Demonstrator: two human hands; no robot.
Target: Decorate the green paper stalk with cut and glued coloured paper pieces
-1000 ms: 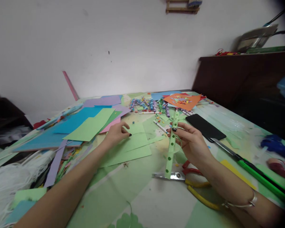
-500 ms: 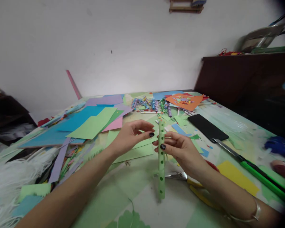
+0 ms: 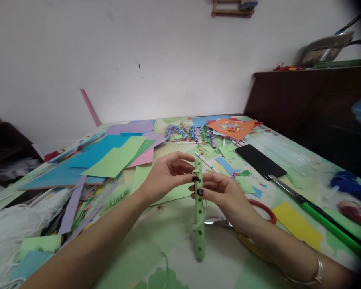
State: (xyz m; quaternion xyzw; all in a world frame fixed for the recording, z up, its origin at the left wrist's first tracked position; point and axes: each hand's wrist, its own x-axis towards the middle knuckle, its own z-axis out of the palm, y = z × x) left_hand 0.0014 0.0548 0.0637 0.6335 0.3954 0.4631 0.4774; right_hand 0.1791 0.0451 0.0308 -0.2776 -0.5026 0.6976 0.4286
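A slim light green paper tube with dark green dots (image 3: 200,243) stands nearly upright in front of me, with a thin pale strip looped around it. My right hand (image 3: 227,198) pinches it around the middle between thumb and fingers. Higher up, the thumb and fingertips of my left hand (image 3: 167,174) close on the tube near its top end. Behind the tube and partly under my right forearm lie scissors (image 3: 213,221) with red and yellow handle loops. Fingers on the far side of the tube are partly hidden.
Coloured paper sheets (image 3: 117,158) and white string (image 3: 15,224) lie left. Small curled paper pieces (image 3: 195,132) and an orange sheet (image 3: 233,127) sit at the back. To the right are a black phone (image 3: 260,160), a green-handled blade (image 3: 319,216) and yellow paper (image 3: 297,224).
My left hand has moved right onto the upper part of the tube, where it was apart before. The tube has shifted slightly left and down and turned a little.
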